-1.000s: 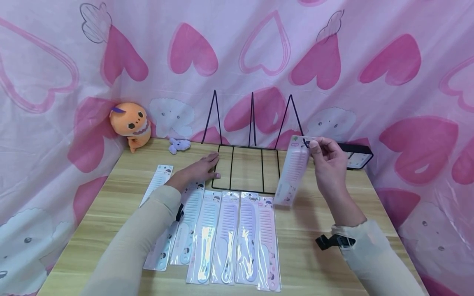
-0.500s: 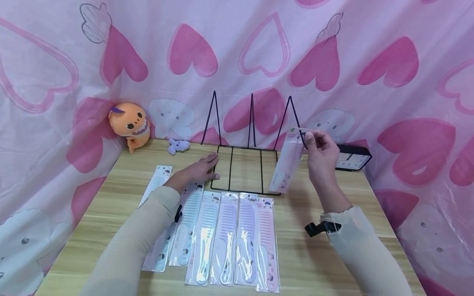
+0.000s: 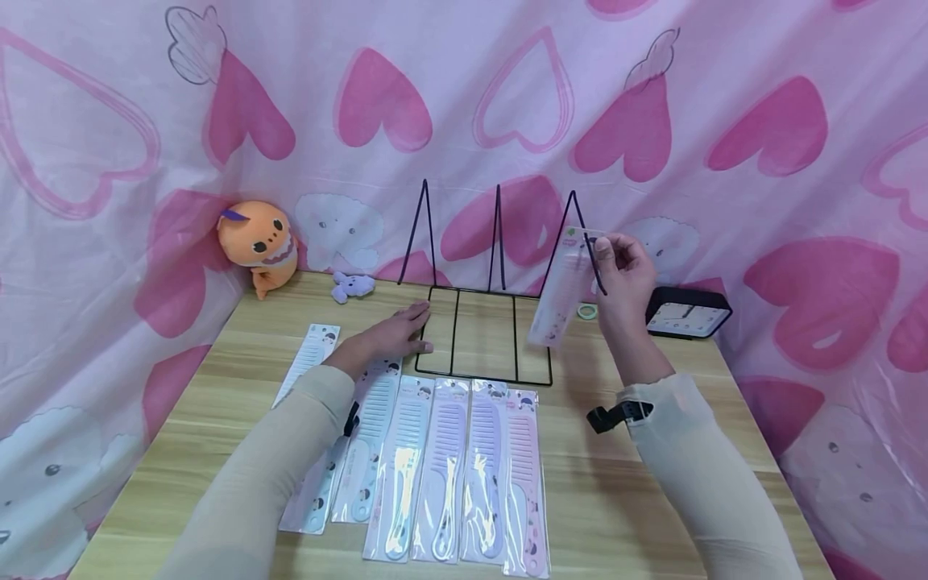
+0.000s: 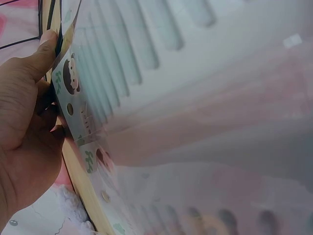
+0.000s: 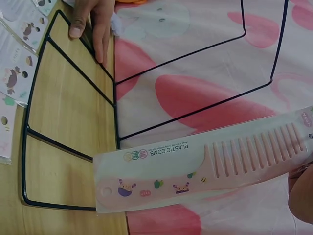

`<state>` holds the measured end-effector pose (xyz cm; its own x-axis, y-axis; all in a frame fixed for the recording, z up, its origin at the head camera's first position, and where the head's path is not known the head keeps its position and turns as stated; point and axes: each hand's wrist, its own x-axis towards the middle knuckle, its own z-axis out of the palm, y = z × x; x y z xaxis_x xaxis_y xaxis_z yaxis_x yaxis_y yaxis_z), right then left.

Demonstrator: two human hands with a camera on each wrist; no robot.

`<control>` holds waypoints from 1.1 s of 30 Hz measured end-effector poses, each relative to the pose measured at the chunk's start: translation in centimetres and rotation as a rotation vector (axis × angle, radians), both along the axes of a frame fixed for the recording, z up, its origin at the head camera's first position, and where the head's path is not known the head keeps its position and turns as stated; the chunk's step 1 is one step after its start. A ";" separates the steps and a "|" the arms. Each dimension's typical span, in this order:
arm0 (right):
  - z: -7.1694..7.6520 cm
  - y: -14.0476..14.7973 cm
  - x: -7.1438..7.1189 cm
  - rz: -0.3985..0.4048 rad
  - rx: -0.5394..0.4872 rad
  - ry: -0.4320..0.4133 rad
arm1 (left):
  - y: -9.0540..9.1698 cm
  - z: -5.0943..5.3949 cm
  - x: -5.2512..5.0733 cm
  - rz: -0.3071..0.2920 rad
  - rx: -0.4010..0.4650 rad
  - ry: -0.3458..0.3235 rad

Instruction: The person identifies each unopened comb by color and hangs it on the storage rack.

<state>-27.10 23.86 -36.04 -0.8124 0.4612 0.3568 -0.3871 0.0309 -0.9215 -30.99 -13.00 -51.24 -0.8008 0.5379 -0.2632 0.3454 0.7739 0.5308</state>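
Note:
My right hand (image 3: pixel 629 270) pinches the top of a clear-wrapped pink comb (image 3: pixel 558 290), printed "PLASTIC COMB" in the right wrist view. It hangs at the right-hand prong of a black wire rack (image 3: pixel 497 380). The prong crosses the wrapper's top edge; whether it passes through the hanging hole I cannot tell. My left hand (image 3: pixel 395 332) rests on the left wire of the rack's base, thumb and fingertips spread along it. Toward me lie several wrapped combs, among them a pink comb (image 3: pixel 524 475), a purple comb (image 3: pixel 484 471) and a blue comb (image 3: pixel 406 467).
At the back left sit an orange plush toy (image 3: pixel 257 242) and a small lilac plush (image 3: pixel 352 286). A black clock (image 3: pixel 689 312) and a small green ring (image 3: pixel 586 311) stand and lie right of the rack. A pink heart curtain (image 3: pixel 464 97) hangs behind the wooden table (image 3: pixel 594 499).
My right hand has moved up, back and slightly left with the wrapped pink comb, further along the right-hand prong. The clock and green ring show more now. The left hand stays on the rack.

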 end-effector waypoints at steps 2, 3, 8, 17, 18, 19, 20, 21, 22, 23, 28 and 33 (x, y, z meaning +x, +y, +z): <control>0.0 0.0 -0.4 -0.011 0.012 -0.006 | 0.0 0.0 0.0 -0.004 -0.004 0.006; 0.0 0.0 -0.5 -0.020 0.018 -0.013 | 0.0 -0.1 0.1 -0.004 -0.002 0.006; 0.2 0.0 -1.2 -0.040 0.029 -0.023 | 0.1 0.4 0.3 -0.006 -0.007 0.016; 0.4 0.2 -2.2 -0.010 -0.003 -0.080 | 0.4 0.7 0.7 -0.009 -0.041 0.041; 0.4 0.2 -2.3 -0.004 -0.013 -0.093 | 0.4 0.7 0.7 -0.009 -0.041 0.041; 0.4 0.3 -2.4 -0.006 -0.006 -0.103 | 0.3 0.7 0.7 -0.008 -0.043 0.041; 0.5 0.3 -2.5 -0.007 -0.004 -0.113 | 0.3 0.7 0.7 -0.008 -0.043 0.041; 0.5 0.3 -2.6 -0.004 -0.006 -0.117 | 0.3 0.7 0.7 -0.008 -0.044 0.040; 0.4 0.3 -2.8 -0.006 0.001 -0.116 | 0.3 0.6 0.7 -0.007 -0.045 0.038; 0.4 0.3 -2.9 -0.004 0.003 -0.116 | 0.3 0.6 0.7 -0.005 -0.045 0.036; 0.4 0.3 -3.5 -0.004 0.020 -0.122 | 0.3 0.6 0.7 0.003 -0.038 0.026; 0.5 0.4 -3.8 0.019 0.018 -0.145 | 0.4 0.6 0.6 0.011 -0.033 0.014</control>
